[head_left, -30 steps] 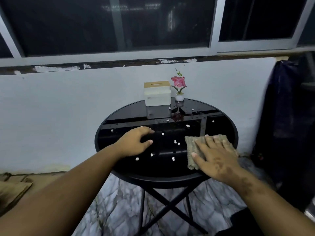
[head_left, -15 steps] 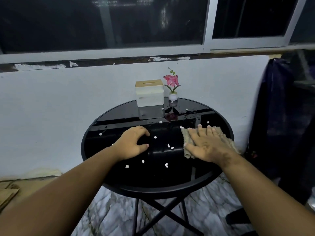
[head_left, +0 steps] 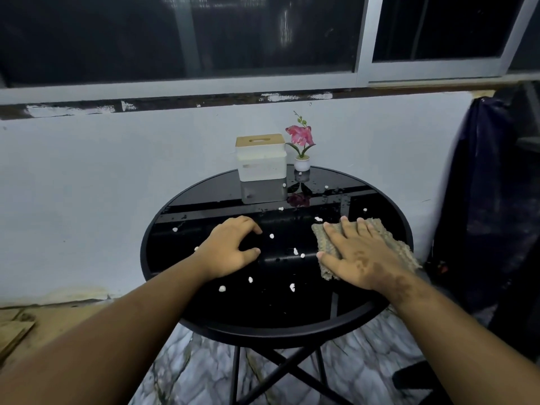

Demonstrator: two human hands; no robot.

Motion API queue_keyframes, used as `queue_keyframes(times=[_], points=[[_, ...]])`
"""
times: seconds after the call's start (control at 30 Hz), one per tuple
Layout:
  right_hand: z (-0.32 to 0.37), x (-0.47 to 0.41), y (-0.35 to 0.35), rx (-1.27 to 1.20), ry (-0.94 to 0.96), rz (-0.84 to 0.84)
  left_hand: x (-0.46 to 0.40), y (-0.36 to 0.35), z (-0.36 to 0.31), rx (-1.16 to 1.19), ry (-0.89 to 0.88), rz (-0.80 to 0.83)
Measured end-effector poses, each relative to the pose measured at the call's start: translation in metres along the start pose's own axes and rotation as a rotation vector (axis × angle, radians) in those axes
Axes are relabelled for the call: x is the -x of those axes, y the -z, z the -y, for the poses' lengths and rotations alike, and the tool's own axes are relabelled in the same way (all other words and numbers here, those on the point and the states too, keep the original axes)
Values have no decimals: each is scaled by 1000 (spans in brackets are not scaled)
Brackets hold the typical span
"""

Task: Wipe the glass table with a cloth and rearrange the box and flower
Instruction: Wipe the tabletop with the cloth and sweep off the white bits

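A round black glass table (head_left: 204, 317) stands before me, strewn with several small white crumbs (head_left: 295, 251). My right hand (head_left: 359, 255) lies flat, fingers spread, pressing a tan knitted cloth (head_left: 388, 241) onto the table's right side. My left hand (head_left: 230, 248) rests on the glass left of centre, fingers curled with the tips touching the surface, holding nothing. At the far edge stands a white box (head_left: 261, 159) with a wooden lid, and right beside it a pink flower (head_left: 301, 135) in a small white pot.
A white wall and dark windows rise behind the table. A dark cloth-covered object (head_left: 491, 200) stands close on the right. Crossed black table legs (head_left: 280, 372) stand on a marble-patterned floor. Cardboard (head_left: 14, 334) lies at the lower left.
My right hand has slid the cloth away from the near edge toward the middle right of the table. My left hand stays in place on the glass.
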State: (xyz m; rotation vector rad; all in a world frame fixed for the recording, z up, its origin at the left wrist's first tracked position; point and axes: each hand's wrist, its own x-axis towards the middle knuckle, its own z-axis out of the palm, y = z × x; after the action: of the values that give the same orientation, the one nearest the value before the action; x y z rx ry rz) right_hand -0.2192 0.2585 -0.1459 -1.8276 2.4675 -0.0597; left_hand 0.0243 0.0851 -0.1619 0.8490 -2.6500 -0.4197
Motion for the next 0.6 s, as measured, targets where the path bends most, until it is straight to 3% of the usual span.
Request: queue_keyframes(times=[0.6], points=[[-3, -17, 1, -33, 77, 21, -2, -3, 7, 54, -47, -50]])
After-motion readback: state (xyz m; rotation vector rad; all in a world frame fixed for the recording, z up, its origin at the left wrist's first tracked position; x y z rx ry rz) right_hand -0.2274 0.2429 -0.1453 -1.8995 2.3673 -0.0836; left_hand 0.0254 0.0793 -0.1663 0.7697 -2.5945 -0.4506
